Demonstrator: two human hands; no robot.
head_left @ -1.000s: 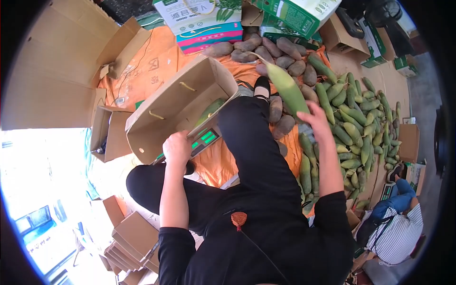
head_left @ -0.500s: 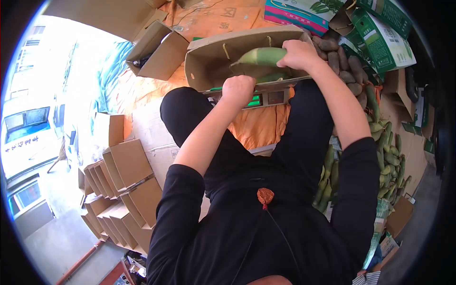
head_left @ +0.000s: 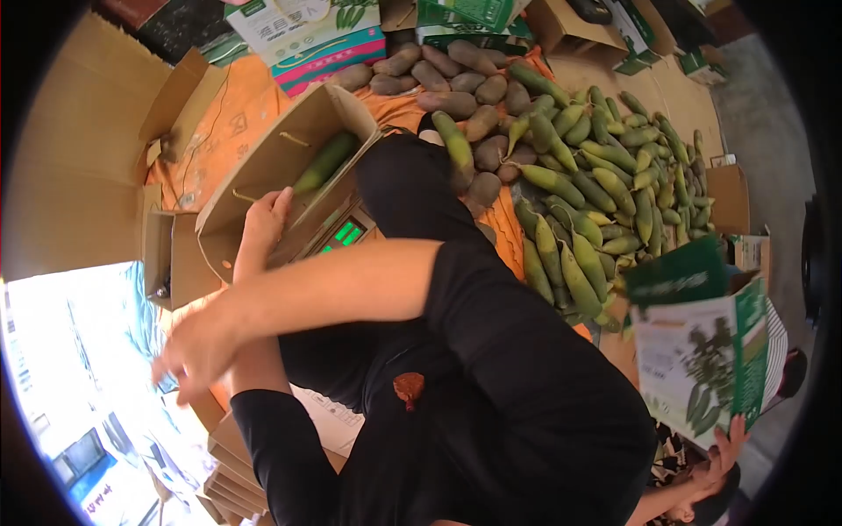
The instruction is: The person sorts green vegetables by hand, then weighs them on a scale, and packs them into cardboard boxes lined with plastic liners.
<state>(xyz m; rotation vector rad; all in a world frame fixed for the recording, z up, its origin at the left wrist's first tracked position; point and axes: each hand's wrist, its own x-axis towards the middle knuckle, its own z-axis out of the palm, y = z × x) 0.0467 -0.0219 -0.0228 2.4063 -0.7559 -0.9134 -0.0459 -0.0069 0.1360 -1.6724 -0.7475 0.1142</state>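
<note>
Radish [head_left: 326, 162] lies toward the box's [head_left: 254, 168] right end, room to its left! Left hand [head_left: 263, 223] at the near edge, fingers half-curled, grip unclear; right hand [head_left: 200, 347] outside, blurred, fingers loosely spread, empty.

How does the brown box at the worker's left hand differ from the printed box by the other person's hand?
The brown box shows plain cardboard inside; the printed box shows green-and-white panels with plant pictures. A green vegetable lies in the brown box, while the printed box's contents can't be seen. Both have a hand at an edge: the worker's left hand and another person's hand.
</note>
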